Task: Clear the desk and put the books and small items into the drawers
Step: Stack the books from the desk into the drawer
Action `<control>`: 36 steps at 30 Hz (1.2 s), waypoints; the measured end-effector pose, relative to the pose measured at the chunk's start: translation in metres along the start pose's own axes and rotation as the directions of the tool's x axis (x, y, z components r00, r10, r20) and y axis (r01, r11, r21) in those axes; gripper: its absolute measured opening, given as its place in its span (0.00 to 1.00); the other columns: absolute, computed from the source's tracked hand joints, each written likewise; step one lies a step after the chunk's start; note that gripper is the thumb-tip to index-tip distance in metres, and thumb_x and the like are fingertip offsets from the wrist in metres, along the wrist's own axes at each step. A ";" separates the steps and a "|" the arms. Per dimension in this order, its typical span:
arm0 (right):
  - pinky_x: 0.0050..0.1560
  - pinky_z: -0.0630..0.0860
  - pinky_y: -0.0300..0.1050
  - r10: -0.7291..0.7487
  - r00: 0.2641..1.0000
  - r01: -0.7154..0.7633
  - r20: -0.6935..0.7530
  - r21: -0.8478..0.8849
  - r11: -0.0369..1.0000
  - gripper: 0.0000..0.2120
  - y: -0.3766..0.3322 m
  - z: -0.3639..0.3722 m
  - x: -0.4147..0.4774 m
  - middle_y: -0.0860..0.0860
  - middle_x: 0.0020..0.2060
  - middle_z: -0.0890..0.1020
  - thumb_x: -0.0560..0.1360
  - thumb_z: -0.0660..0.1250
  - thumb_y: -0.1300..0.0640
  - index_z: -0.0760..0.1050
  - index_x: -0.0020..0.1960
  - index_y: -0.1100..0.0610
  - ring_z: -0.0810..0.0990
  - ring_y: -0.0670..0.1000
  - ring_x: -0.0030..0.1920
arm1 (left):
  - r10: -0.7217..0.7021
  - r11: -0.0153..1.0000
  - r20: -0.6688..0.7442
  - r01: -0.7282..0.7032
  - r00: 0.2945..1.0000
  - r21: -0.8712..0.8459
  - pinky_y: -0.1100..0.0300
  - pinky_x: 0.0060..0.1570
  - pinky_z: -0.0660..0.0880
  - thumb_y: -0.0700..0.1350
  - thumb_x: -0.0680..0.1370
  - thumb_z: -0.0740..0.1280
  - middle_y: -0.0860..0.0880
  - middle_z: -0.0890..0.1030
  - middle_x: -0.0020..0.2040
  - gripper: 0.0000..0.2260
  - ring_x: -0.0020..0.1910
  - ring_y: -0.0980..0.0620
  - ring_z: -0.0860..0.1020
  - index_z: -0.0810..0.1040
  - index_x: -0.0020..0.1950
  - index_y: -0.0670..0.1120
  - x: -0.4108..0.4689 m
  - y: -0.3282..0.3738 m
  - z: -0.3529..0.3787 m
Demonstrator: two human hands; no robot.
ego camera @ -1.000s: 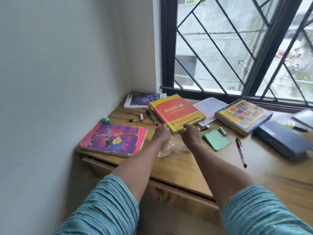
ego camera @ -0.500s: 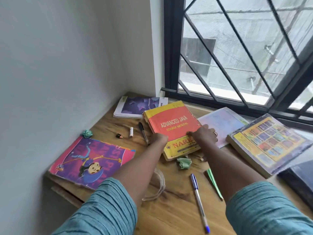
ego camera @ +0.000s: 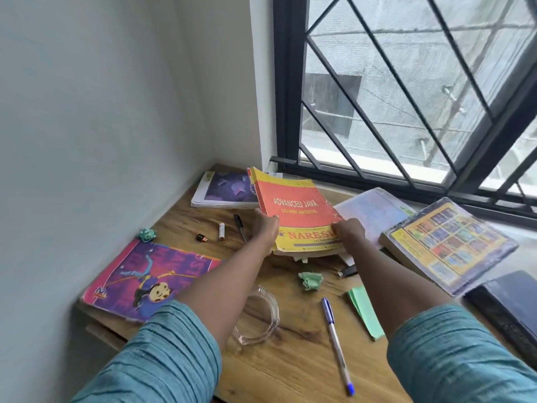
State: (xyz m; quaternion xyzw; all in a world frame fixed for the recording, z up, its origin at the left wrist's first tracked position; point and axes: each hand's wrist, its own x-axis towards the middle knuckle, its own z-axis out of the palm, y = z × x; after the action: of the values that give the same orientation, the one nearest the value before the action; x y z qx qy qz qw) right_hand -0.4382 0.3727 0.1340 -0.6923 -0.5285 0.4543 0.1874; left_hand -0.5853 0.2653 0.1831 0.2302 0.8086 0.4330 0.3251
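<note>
While your teal sleeves are filling the bottom of the view, a blue pen is lying on the bench between your forearms. A clear plastic piece is lying to its left and green notes to its right. A green paper wad is sitting just beyond the pen, and a cartoon book is lying along the bench's left side, by the wall.

Further out, your left grip is grasping the Java book by its left edge, and your right grip is grasping its right edge. The book is tilting, far edge raised, over the middle of the bench. Left of it a black pen, a small white cylinder and a small black item are lying apart. To the right, a yellow book is lying beside a dark book. A purple book is lying in the far corner.
</note>
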 end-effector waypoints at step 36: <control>0.32 0.82 0.51 -0.237 0.936 -0.098 0.260 0.839 0.536 0.18 0.219 -0.086 -0.380 0.59 0.36 0.85 0.68 0.72 0.56 0.74 0.55 0.61 0.85 0.57 0.33 | 0.305 0.887 0.536 -0.030 0.787 -0.460 0.58 0.25 0.79 0.35 0.80 0.59 0.43 0.76 0.40 0.16 0.32 0.45 0.79 0.60 0.66 0.38 -0.308 -0.106 -0.122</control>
State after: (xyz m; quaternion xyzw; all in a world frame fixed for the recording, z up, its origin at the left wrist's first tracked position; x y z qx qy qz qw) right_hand -0.2553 -0.0325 0.1807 -0.4041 -0.2963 0.7568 0.4196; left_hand -0.4733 -0.0581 0.2443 0.3496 0.5258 0.5330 0.5633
